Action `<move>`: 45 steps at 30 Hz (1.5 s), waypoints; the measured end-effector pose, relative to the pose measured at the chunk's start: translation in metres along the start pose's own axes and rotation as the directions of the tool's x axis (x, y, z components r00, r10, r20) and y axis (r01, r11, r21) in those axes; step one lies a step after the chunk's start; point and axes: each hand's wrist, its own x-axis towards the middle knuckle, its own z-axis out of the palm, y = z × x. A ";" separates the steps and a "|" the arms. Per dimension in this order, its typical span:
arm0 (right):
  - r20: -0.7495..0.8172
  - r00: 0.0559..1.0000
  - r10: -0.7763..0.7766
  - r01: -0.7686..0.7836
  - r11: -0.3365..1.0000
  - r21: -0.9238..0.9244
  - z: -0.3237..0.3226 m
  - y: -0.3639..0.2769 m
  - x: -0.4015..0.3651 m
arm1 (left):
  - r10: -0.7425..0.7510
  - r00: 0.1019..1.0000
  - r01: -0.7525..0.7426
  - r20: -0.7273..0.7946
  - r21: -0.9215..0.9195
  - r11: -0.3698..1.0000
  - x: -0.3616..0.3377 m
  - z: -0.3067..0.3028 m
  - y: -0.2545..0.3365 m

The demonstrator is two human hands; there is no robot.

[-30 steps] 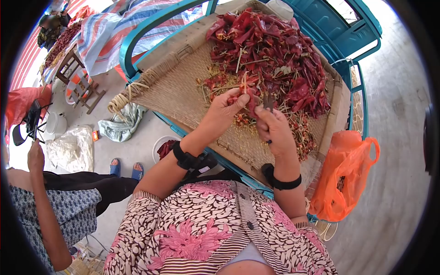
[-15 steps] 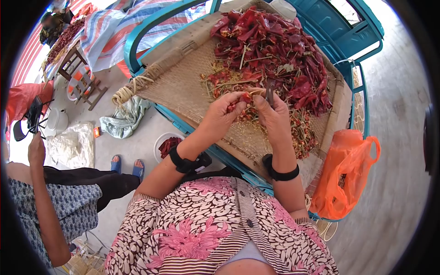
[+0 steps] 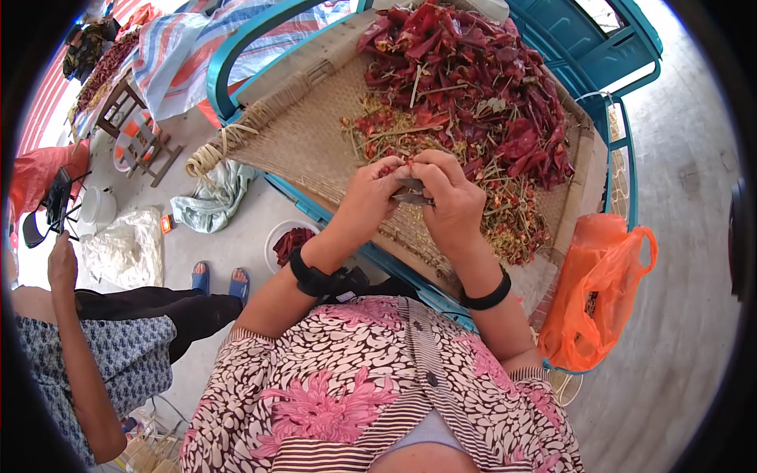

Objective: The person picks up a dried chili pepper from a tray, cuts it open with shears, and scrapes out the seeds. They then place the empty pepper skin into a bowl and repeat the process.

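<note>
Over the near part of a woven mat (image 3: 303, 134), my two hands meet in front of a heap of dried red peppers (image 3: 489, 87). Fingers of my left hand (image 3: 371, 193) are closed round a red pepper (image 3: 392, 169), mostly hidden by them. My right hand (image 3: 451, 193) is closed on small metal scissors (image 3: 414, 191), whose grey metal shows between the hands. Yellowish stems and seeds (image 3: 509, 217) lie scattered beside and beyond my right hand.
A teal metal cart frame (image 3: 225, 71) surrounds the mat. An orange plastic bag (image 3: 595, 292) hangs at its right corner. Below its left edge is a white bowl (image 3: 276, 236) with red peppers. Another person's arm (image 3: 79, 355) holds a black device at left.
My right hand has moved down and left, turning so the metal tool lies sideways against my left hand. My left hand has shifted slightly left.
</note>
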 end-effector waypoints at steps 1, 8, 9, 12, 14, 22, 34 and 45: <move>-0.021 0.996 0.085 -0.080 0.982 0.173 0.000 0.002 0.000 | -0.057 0.998 0.060 0.031 -0.099 0.993 0.000 -0.003 0.000; 0.510 0.646 0.568 -0.539 -0.134 0.832 -0.016 0.001 0.004 | -0.052 0.950 0.064 0.307 -0.032 0.997 0.001 -0.009 0.016; 0.530 0.627 0.571 -0.475 -0.259 0.841 -0.015 0.004 0.008 | -0.055 0.942 0.052 0.330 0.020 0.998 -0.001 -0.010 0.015; 0.508 0.626 0.591 -0.452 -0.256 0.854 -0.021 0.005 0.017 | -0.047 0.940 0.044 0.338 0.017 0.999 -0.005 -0.007 0.010; 0.520 0.696 0.496 -0.576 -0.048 0.816 -0.033 0.011 0.016 | -0.028 0.948 0.036 0.316 -0.017 0.999 -0.007 -0.008 0.007; 0.232 0.739 0.632 -0.604 0.775 -0.186 -0.037 0.019 0.011 | 0.097 0.979 -0.124 0.177 0.150 0.981 -0.004 -0.015 0.008; 0.299 0.872 0.388 -0.429 0.899 0.086 -0.045 -0.030 0.011 | 0.300 0.948 -0.314 0.106 0.168 0.934 -0.009 -0.020 0.008; 0.364 0.831 0.421 -0.481 0.872 0.088 -0.044 -0.031 0.011 | 0.323 0.940 -0.340 0.113 0.192 0.921 -0.010 -0.016 0.004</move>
